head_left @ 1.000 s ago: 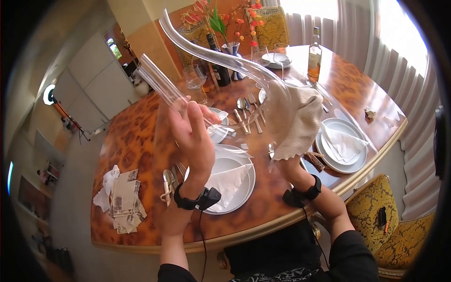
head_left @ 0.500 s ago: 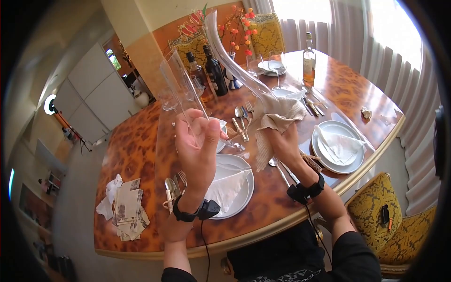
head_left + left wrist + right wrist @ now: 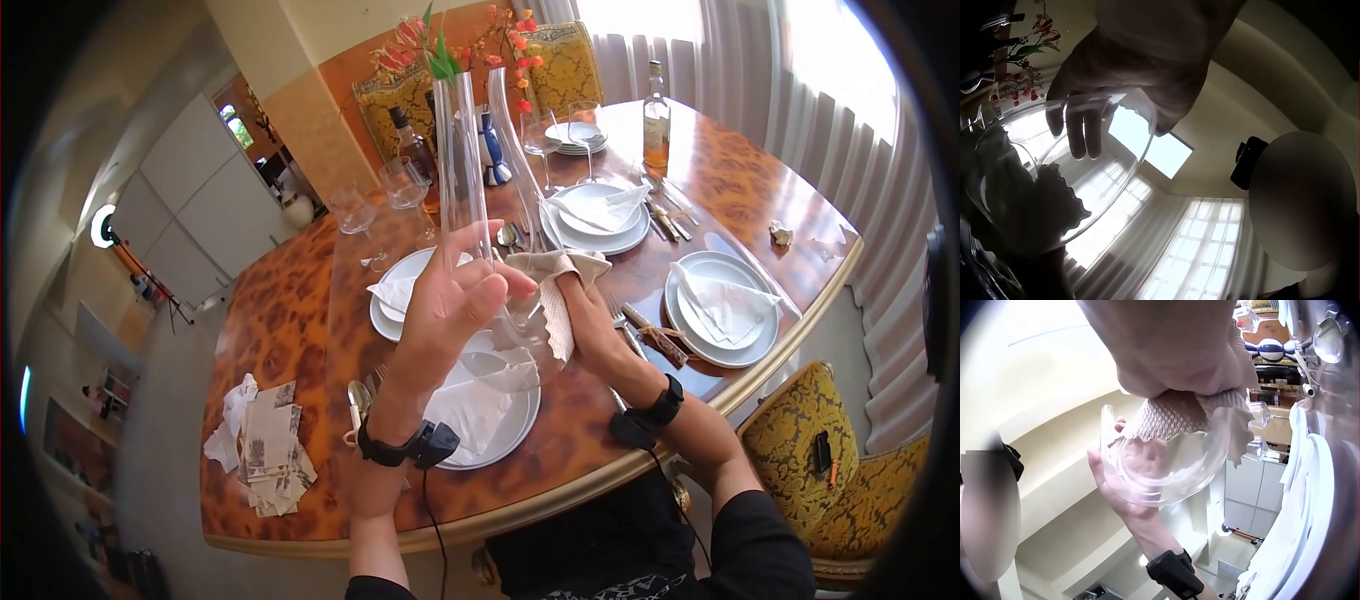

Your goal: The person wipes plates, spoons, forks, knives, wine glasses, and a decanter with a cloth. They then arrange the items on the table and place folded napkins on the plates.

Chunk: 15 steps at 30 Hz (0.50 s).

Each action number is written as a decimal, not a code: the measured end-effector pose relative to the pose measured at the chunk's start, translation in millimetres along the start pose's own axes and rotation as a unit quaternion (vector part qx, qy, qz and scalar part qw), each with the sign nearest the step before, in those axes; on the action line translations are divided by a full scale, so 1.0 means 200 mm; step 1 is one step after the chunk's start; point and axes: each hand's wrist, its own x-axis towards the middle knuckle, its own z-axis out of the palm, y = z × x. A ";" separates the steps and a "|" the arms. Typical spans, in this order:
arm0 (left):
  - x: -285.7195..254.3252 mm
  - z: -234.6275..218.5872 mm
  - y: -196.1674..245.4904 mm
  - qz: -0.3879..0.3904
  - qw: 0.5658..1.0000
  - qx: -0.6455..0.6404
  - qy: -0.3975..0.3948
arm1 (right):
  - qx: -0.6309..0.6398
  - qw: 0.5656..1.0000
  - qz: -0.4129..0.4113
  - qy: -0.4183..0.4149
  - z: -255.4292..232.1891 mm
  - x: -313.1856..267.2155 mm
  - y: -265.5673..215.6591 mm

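Note:
A clear, curved glass vessel (image 3: 462,150) with two upright tubular arms is held above the near plate. My left hand (image 3: 445,310) grips its left arm, thumb toward me and fingers bent round the glass. In the left wrist view, fingers of the left hand (image 3: 1141,69) show behind the clear glass (image 3: 1141,156). My right hand (image 3: 595,330) holds a beige textured cloth (image 3: 555,310) against the right side of the vessel. From the right wrist, the cloth (image 3: 1166,422) lies bunched between the right hand (image 3: 1172,356) and the curved glass (image 3: 1166,487); some right fingertips are hidden.
Below the vessel is a plate (image 3: 520,425) with a folded napkin. Other plates (image 3: 755,350), cutlery (image 3: 362,395), wine glasses (image 3: 403,185) and a bottle (image 3: 656,130) stand around the table. Printed papers (image 3: 270,440) lie at left, with a flower arrangement (image 3: 520,45) behind.
The glass vessel has turned from a slant to nearly upright and come down toward the near plate. The right hand and cloth have shifted lower and left; the left hand has moved right.

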 end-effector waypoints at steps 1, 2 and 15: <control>0.00 0.02 -0.02 0.016 0.999 0.031 0.014 | 0.003 0.999 0.015 0.029 0.00 0.00 0.01; 0.00 0.05 -0.03 0.017 0.999 0.029 0.014 | 0.006 0.998 0.029 0.058 -0.01 0.00 0.01; -0.04 0.08 0.01 0.049 0.990 0.046 0.125 | -0.408 0.820 -0.380 -0.131 -0.06 -0.08 -0.05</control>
